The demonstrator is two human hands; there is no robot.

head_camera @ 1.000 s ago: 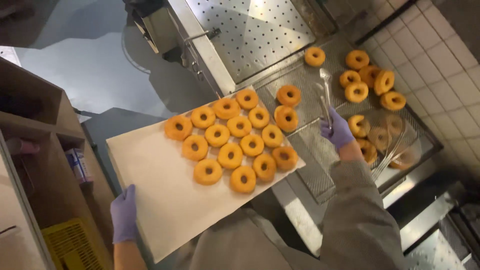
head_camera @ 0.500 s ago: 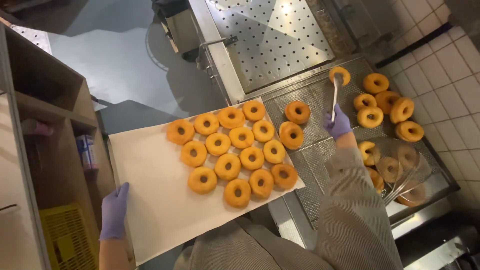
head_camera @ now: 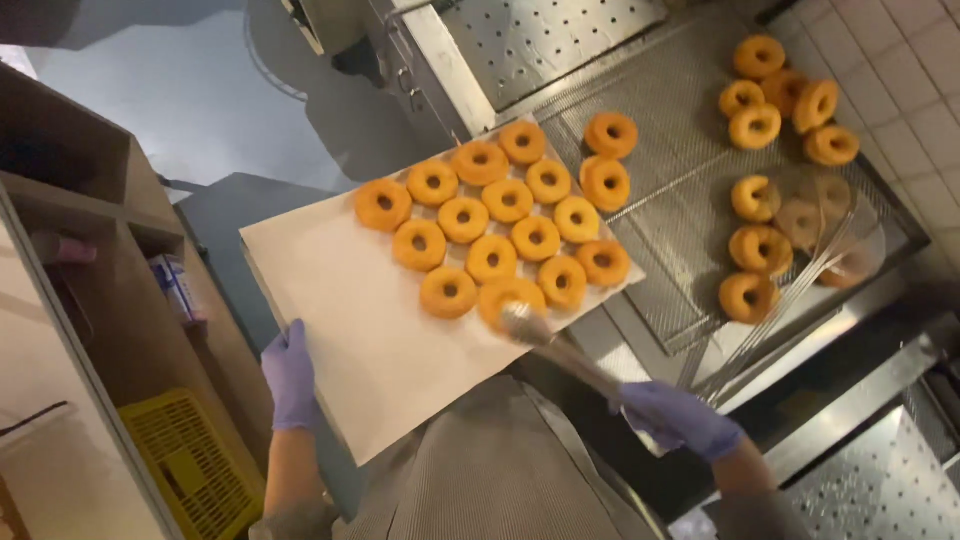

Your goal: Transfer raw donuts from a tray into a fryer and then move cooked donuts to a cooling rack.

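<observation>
My left hand (head_camera: pixel 290 375), in a purple glove, grips the near left edge of a paper-lined tray (head_camera: pixel 350 310). Several golden doughnuts (head_camera: pixel 490 215) lie in rows on the tray's far half. My right hand (head_camera: pixel 680 418), also gloved in purple, holds metal tongs (head_camera: pixel 555 345) whose tips rest on a doughnut (head_camera: pixel 510 297) at the near end of the rows. Two more doughnuts (head_camera: pixel 607 160) sit on the perforated metal rack (head_camera: pixel 680 230) just beyond the tray.
More doughnuts (head_camera: pixel 780 100) are scattered at the right of the rack, some under a wire skimmer (head_camera: pixel 800 270). A perforated steel lid (head_camera: pixel 540 40) stands behind. Wooden shelves (head_camera: pixel 90 260) and a yellow crate (head_camera: pixel 190 465) are on the left.
My right hand has come back from the far rack with the tongs and brought a doughnut down onto the near row of the tray. The left hand keeps its grip.
</observation>
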